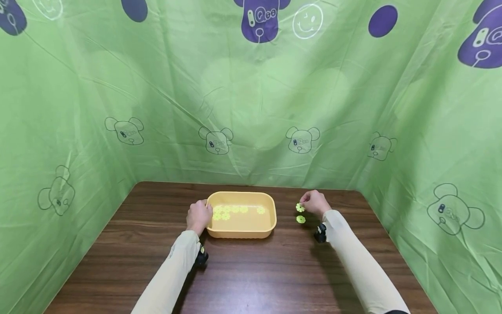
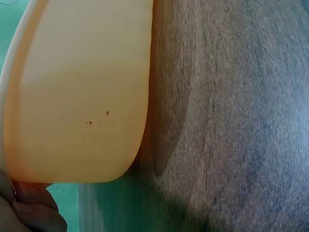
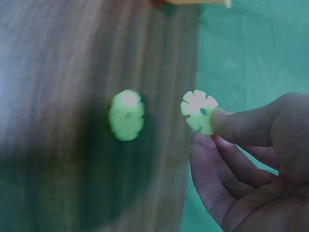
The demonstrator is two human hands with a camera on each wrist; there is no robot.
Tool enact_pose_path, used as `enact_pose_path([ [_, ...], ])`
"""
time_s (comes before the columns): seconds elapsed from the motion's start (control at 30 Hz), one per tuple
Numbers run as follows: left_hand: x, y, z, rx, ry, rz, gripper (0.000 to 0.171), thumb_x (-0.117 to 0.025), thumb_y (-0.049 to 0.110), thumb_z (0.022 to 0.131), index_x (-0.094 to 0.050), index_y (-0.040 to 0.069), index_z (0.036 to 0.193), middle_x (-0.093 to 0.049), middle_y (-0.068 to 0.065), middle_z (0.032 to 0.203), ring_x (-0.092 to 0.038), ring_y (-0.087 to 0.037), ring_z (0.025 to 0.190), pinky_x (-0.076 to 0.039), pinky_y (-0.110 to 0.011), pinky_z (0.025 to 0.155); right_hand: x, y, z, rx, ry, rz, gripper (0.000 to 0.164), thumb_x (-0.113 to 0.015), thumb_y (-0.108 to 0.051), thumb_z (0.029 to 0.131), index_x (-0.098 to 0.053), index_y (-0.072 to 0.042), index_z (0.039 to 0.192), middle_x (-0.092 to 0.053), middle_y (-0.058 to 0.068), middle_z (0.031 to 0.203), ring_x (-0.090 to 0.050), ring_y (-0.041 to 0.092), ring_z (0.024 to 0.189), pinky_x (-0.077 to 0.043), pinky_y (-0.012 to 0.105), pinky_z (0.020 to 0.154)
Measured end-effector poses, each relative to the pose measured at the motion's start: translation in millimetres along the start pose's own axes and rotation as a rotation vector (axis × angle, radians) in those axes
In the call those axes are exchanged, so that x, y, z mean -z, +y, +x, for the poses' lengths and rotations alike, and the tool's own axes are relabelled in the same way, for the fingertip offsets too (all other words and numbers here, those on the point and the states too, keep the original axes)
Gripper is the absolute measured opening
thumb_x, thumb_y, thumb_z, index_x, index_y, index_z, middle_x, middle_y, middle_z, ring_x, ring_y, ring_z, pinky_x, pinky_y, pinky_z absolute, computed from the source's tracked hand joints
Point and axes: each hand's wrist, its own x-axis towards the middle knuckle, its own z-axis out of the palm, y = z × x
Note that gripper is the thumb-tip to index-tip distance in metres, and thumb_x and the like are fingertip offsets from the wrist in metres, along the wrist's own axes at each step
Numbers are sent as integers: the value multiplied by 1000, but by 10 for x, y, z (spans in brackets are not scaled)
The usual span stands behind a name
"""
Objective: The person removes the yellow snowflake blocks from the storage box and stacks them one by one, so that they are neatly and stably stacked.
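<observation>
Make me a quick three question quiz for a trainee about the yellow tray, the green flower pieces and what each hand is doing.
1. True or false: the right hand pinches a green flower piece.
2. What does the left hand hold?
A. the yellow tray's rim
B. a flower piece
C. nothing
3. Fill in: a second green flower piece lies on the ____, to the right of the yellow tray.

Key
1. True: thumb and fingers hold it above the wooden table.
2. A, at the tray's left end.
3. Table; several more pieces lie inside the tray.

Bright, even light; head view sharp, both wrist views soft and blurred.
</observation>
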Motion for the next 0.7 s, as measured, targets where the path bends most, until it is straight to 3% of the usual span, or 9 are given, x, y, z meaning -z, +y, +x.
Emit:
enact_pose_path([
  [0.27, 2, 10, -9, 22, -3, 10, 33, -54, 26, 100, -72, 0, 110, -71, -29, 103, -70, -43, 88, -55, -56, 67, -120, 276, -60, -58, -63, 63, 6, -70, -5, 86, -73, 0, 88, -70, 7, 73, -61, 12, 61, -50, 25, 58],
  [0.43, -4, 2, -8, 30, -3, 16, 35, -54, 27, 99, -70, -5, 102, -71, -29, 98, -70, -41, 84, -54, -55, 65, -183, 333, -83, -61, -90, 116, 6, -71, -2, 86, -73, 2, 88, -71, 9, 73, -61, 11, 59, -51, 24, 57],
  [0.7, 2, 20, -17, 18, -12, 0, 32, -53, 25, 100, -72, 1, 113, -71, -28, 105, -70, -41, 88, -54, -55, 66, -240, 327, -108, -19, -44, 11, 5, -72, -6, 85, -74, -1, 86, -70, 6, 75, -59, 15, 68, -48, 28, 63],
])
